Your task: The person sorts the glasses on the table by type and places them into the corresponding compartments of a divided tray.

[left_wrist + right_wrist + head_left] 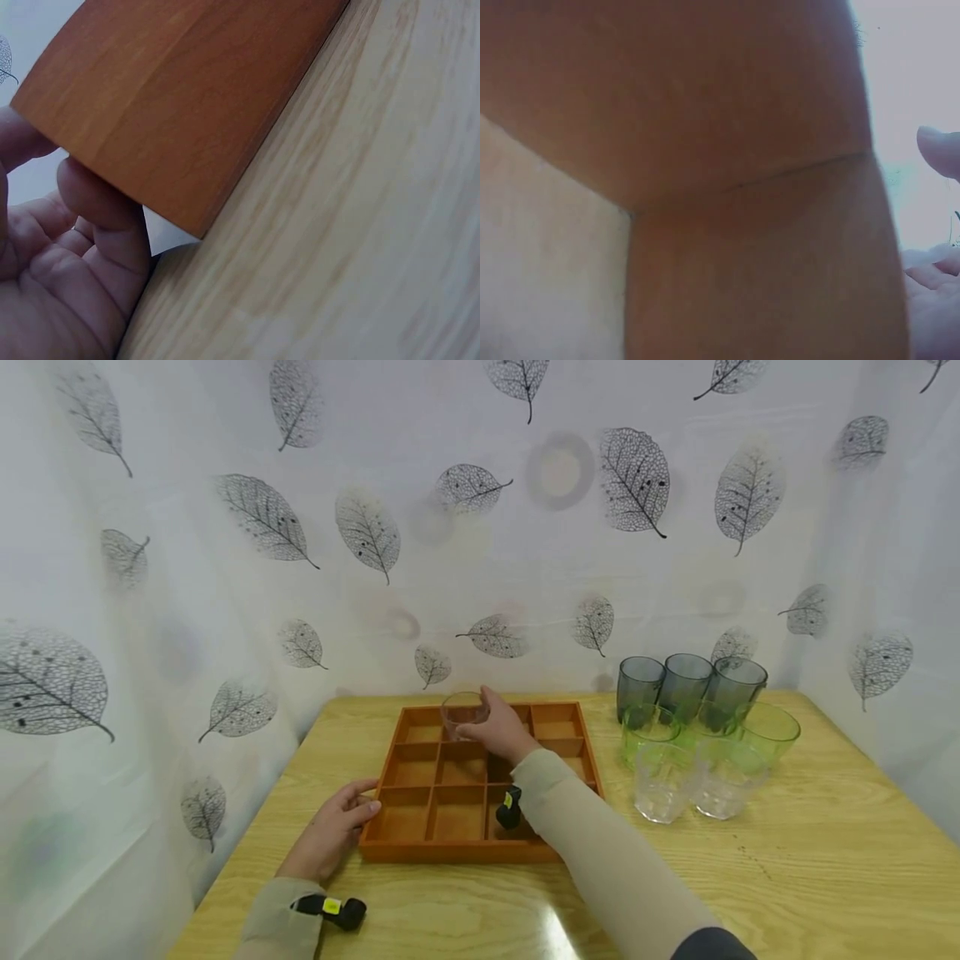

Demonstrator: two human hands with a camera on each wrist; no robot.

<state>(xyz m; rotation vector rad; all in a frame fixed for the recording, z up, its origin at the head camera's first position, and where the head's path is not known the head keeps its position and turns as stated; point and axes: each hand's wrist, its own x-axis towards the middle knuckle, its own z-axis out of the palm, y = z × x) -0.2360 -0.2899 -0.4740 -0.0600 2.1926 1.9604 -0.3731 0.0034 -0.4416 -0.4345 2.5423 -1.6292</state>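
Note:
A clear glass [456, 720] is held between the thumb and fingers of my right hand [501, 725]. It is at the back row of the brown wooden compartment box [465, 852], near the middle compartment; whether it touches the bottom cannot be told. My left hand [337, 822] rests against the box's left side, its fingertips at the rim. In the left wrist view, bent fingers [105, 191] touch the end of the wooden wall [172, 112]. The right wrist view shows a box compartment [757, 247] up close, with part of the right hand [937, 300] at the edge.
To the right of the box, drinking glasses stand close together: grey glasses [640, 685] at the back, green glasses [772, 731] in the middle and clear glasses [660, 789] in front. A leaf-patterned curtain [480, 568] hangs behind the wooden table [825, 877].

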